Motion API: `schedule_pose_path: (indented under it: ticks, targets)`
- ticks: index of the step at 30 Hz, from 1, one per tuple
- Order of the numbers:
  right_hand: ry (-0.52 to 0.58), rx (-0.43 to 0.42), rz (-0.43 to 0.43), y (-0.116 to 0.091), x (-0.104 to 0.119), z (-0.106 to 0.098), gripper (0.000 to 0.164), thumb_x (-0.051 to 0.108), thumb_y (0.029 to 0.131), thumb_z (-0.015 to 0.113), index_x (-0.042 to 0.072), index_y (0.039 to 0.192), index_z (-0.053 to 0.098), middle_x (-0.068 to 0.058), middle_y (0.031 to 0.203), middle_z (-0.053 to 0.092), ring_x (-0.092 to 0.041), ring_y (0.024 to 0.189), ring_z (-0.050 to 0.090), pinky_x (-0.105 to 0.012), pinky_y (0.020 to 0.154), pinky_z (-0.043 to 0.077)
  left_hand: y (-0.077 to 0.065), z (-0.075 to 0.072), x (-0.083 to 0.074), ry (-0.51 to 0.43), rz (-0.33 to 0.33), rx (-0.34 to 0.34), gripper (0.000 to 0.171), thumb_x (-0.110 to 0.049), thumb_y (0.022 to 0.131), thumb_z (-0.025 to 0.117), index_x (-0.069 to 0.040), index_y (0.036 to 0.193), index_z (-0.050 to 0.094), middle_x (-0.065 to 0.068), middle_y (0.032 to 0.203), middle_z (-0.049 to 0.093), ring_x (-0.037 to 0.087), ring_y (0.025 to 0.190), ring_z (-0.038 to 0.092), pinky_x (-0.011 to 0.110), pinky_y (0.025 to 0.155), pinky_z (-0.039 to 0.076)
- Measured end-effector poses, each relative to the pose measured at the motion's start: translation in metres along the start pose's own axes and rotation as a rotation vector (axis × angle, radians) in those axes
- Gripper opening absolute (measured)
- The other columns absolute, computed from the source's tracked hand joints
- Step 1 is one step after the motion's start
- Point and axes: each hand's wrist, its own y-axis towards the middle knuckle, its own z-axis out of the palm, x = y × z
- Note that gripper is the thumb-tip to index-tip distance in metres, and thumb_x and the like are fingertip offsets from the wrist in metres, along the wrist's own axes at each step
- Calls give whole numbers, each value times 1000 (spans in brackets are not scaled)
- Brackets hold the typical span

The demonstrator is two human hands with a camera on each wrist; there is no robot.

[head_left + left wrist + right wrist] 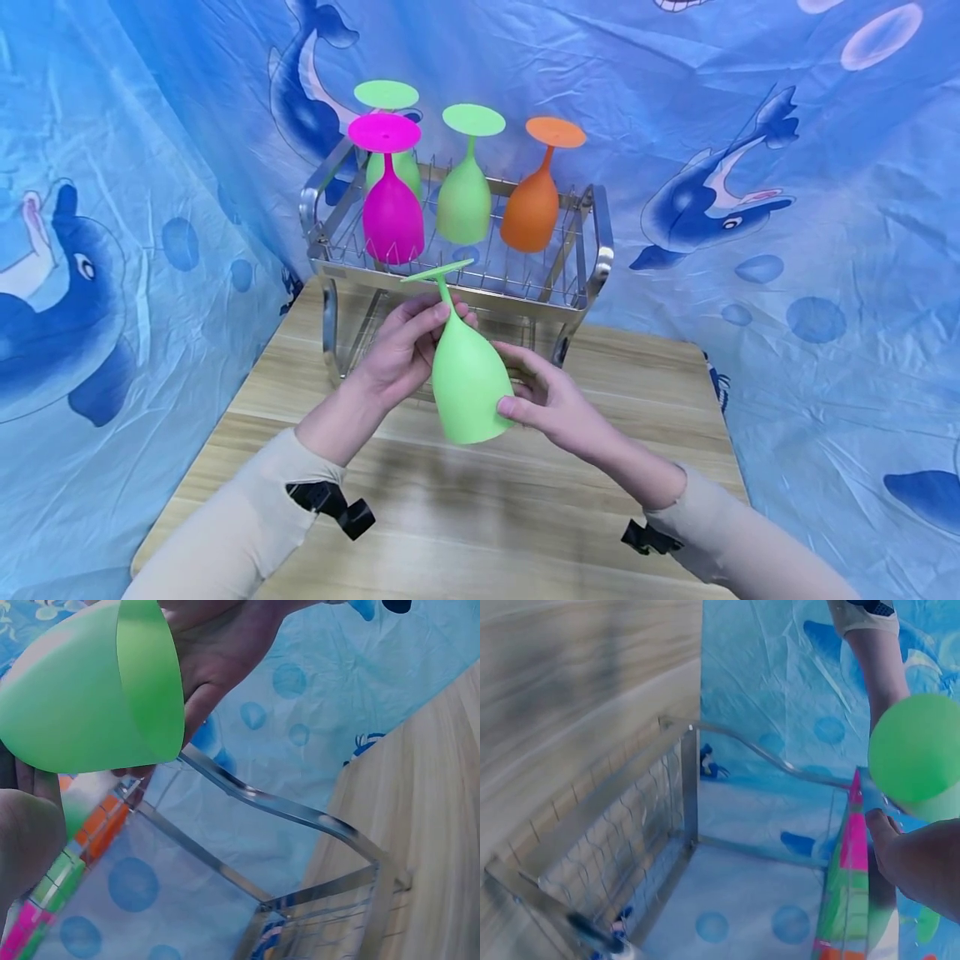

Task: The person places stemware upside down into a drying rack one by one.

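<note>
A light green plastic goblet (471, 383) is held upside down and tilted in front of the rack, its foot at the upper left and its rim toward the lower right. My left hand (399, 348) pinches it where the stem meets the bowl, thumb in front. Low on the bowl, near the rim, my right hand (553, 402) grips it with the thumb on the near side; its other fingers are partly hidden behind. In the left wrist view, the goblet's bowl (82, 697) lies between both hands. The right wrist view catches the bowl (915, 746) beside my right hand (926, 862).
Behind the hands stands a two-tier metal dish rack (442, 289) on a wooden table (637, 392). Upside down on its top tier are a magenta goblet (393, 215), two green goblets including one (463, 204) in the middle, and an orange goblet (531, 212). Blue dolphin-print curtains (847, 225) surround the table.
</note>
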Motion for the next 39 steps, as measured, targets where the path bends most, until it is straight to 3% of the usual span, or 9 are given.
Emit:
schedule_pose_path:
  ticks: [7, 11, 14, 18, 22, 26, 30, 34, 39]
  targets:
    - [-84, -54, -126, -7, 17, -28, 73, 17, 102, 75, -8, 159, 37, -27, 158, 50, -43, 145, 50, -42, 121, 45, 6, 14, -19, 77, -3, 29, 8, -10, 100, 77, -8, 107, 79, 7, 100, 79, 19, 99, 77, 30, 95, 64]
    - [-274, -133, -217, -8, 28, -47, 68, 6, 98, 76, -4, 157, 45, -22, 154, 56, -34, 141, 57, -34, 118, 48, 10, 22, -30, 123, -11, 28, 10, -13, 98, 80, -8, 107, 79, 6, 99, 78, 20, 99, 77, 31, 94, 64]
    - [-451, -254, -363, -6, 36, -66, 64, -3, 91, 77, -4, 150, 54, -21, 145, 64, -27, 131, 64, -27, 113, 52, 14, 28, -38, 150, -7, 23, 13, -14, 96, 83, -8, 107, 80, 6, 99, 78, 21, 98, 77, 32, 95, 64]
    - [-615, -492, -537, 3, 37, -94, 56, -3, 91, 77, -5, 144, 60, -23, 136, 68, -25, 125, 66, -29, 111, 54, 20, 36, -48, 196, 2, -3, 21, -18, 90, 89, -7, 106, 81, 6, 98, 79, 20, 97, 78, 33, 94, 64]
    - [-671, -656, -475, 19, 22, -115, 61, 7, 96, 78, 4, 153, 55, -16, 150, 62, -29, 137, 59, -30, 118, 48, 26, 45, -58, 255, 11, -34, 11, -13, 97, 81, -7, 106, 79, 6, 98, 78, 20, 96, 78, 32, 93, 64]
    - [-627, -689, -340, 33, 6, -126, 69, 7, 100, 75, 2, 161, 44, -13, 163, 49, -26, 150, 48, -31, 124, 40, 39, 57, -72, 320, 40, -57, 15, -2, 106, 64, -8, 107, 78, 7, 97, 79, 19, 94, 79, 31, 91, 64]
    - [-564, -702, -282, 46, -3, -127, 67, 2, 104, 67, -4, 162, 36, -16, 167, 40, -28, 155, 41, -34, 126, 37, 55, 70, -87, 350, 70, -48, 20, 2, 106, 61, -6, 106, 79, 8, 96, 79, 20, 93, 78, 30, 92, 63]
    - [-530, -733, -299, 56, -9, -124, 62, 0, 105, 63, -8, 160, 35, -21, 166, 39, -34, 152, 44, -36, 125, 39, 71, 84, -102, 396, 103, -70, 17, 3, 104, 65, -4, 105, 80, 11, 96, 78, 22, 94, 76, 30, 90, 62]
    - [-544, -786, -361, 60, -12, -121, 60, 5, 104, 69, 0, 158, 45, -19, 159, 50, -35, 140, 58, -32, 118, 46, 92, 100, -117, 483, 152, -133, 12, 3, 100, 71, -3, 105, 80, 12, 96, 78, 24, 97, 75, 32, 94, 62]
